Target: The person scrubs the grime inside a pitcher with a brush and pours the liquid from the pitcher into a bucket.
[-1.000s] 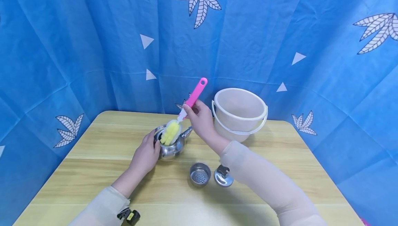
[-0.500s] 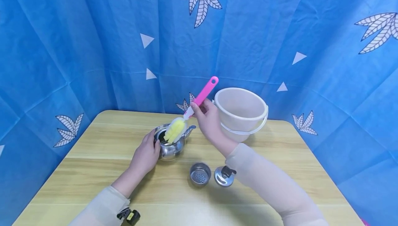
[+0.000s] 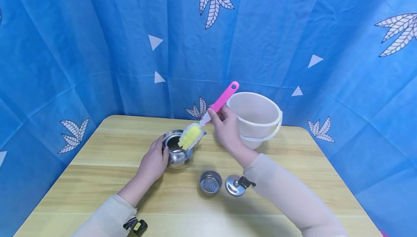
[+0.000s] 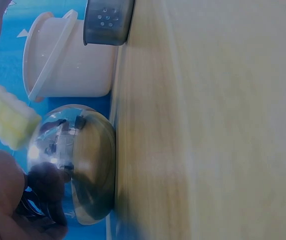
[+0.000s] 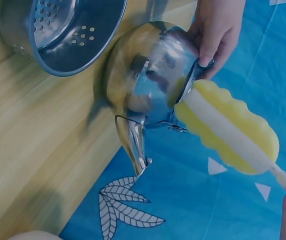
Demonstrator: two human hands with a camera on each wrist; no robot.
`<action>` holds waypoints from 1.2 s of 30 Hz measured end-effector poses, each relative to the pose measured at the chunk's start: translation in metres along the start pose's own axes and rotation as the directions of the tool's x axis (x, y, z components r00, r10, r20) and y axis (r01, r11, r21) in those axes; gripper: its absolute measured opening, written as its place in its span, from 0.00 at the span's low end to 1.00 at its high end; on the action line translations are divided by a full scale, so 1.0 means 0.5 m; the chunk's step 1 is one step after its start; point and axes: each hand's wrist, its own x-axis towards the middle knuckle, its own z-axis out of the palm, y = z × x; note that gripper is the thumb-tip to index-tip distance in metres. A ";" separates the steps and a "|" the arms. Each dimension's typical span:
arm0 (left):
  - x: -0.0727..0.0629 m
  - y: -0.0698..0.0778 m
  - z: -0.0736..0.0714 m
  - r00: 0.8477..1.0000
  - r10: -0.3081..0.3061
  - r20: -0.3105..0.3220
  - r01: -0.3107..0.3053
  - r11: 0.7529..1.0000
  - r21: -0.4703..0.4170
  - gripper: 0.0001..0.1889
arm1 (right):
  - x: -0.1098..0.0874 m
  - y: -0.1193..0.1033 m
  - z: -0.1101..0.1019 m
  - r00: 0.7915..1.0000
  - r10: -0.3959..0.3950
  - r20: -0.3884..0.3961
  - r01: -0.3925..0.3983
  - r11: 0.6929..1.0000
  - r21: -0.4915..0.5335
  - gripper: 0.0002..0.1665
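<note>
A: What's behind the table?

B: A blue leaf-printed curtain (image 3: 277,30), past the pale wood-grain table (image 3: 97,179).

A: And the hands?

B: The right hand (image 3: 228,126) pinches a pink-and-white-handled brush (image 3: 204,120) near its neck. The left hand (image 3: 153,161) grips a shiny round metal teapot (image 3: 179,160) by the rim.

A: How does the brush lie?

B: Its long axis slants down leftward from the right hand, the yellow-and-white sponge head (image 3: 191,135) at the teapot's mouth, mostly outside. I can't tell whether it touches the rim.

A: What's in the containers?

B: The teapot's inside is dark. The round metal strainer (image 3: 210,185) shows its holed base, beside a round metal lid (image 3: 233,187). Of the white plastic bucket's (image 3: 255,131) inside, I see mainly wall.
</note>
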 end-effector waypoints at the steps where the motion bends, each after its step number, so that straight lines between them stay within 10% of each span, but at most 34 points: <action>1: 0.000 -0.001 0.000 1.000 0.001 -0.001 -0.001 1.000 0.000 0.31 | -0.001 0.000 -0.002 1.000 0.000 -0.002 0.000 1.000 0.001 0.12; 36: -0.004 0.001 -0.003 1.000 0.026 -0.011 -0.026 1.000 -0.004 0.31 | -0.031 0.067 -0.105 0.997 -0.027 -0.075 0.027 1.000 0.002 0.14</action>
